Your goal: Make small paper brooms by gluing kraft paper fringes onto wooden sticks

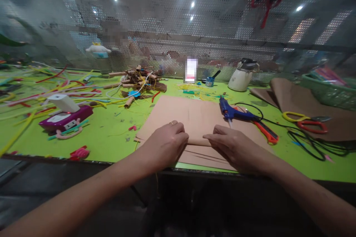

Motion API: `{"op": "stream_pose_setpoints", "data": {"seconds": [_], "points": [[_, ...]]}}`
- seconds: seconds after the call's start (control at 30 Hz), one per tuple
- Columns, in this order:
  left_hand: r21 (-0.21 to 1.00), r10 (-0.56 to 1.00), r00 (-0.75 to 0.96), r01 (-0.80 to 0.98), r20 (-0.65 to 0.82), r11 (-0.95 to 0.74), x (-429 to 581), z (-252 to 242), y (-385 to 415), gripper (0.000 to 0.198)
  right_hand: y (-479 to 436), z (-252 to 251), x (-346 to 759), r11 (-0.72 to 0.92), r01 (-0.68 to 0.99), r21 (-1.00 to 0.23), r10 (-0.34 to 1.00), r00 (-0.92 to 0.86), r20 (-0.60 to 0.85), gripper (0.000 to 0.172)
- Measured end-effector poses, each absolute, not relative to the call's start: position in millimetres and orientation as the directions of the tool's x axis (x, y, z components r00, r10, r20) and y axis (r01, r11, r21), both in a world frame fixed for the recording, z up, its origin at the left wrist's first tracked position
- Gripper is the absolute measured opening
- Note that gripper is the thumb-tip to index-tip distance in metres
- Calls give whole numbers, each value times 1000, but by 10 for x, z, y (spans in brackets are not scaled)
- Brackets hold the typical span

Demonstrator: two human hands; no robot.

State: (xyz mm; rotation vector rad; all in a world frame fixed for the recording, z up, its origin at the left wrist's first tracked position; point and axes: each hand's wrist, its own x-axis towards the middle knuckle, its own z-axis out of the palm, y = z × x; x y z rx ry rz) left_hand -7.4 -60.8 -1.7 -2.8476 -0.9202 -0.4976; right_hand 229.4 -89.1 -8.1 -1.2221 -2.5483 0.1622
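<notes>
Roll: on near half of paper, between hands; long axis left-right, roughly parallel to paper's far edge. Left hand: fingers bunched, pinching roll. Right hand: fingertips pinching roll. Glue gun: on paper's right part. Jar: beyond paper; label too small to read.

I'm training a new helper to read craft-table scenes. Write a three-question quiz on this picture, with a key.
1. Open: What do the left hand and right hand both touch?

2. Multiple choice: Which of these lies closest to the right hand?
A) scissors
B) hot glue gun
C) green basket

3. True or false: A white adapter sits on top of the purple power strip.

Key: 1. The brown paper; 2. B; 3. True.
</notes>
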Motion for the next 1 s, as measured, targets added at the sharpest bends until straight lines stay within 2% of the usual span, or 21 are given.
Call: {"op": "stream_pose_setpoints", "data": {"seconds": [0.1,0.2,0.3,0.47,0.63,0.8,1.0], "points": [[76,561,746,576,359,-814,-87,-57,-585,25,-893,-90,2277,651,739,-176,755,-605,252,24],[167,598,729,578,333,-799,-87,-61,-544,24,-898,-56,2241,681,705,-196,730,-636,250,24],[212,625,719,589,304,-780,-81,-45,-524,23,-896,-18,2190,683,679,-269,730,-640,238,24],[208,619,728,583,295,-785,-78,-24,-549,23,-875,-8,2148,618,658,-431,782,-570,252,27],[230,624,723,580,297,-782,-91,-33,-557,25,-873,32,2149,500,662,-559,851,-495,175,20],[250,629,717,577,301,-777,-98,-47,-530,26,-867,48,2126,492,664,-562,853,-498,159,19],[261,646,700,591,304,-763,-80,-33,-531,20,-837,-81,2159,581,625,-521,810,-507,295,14]]}}
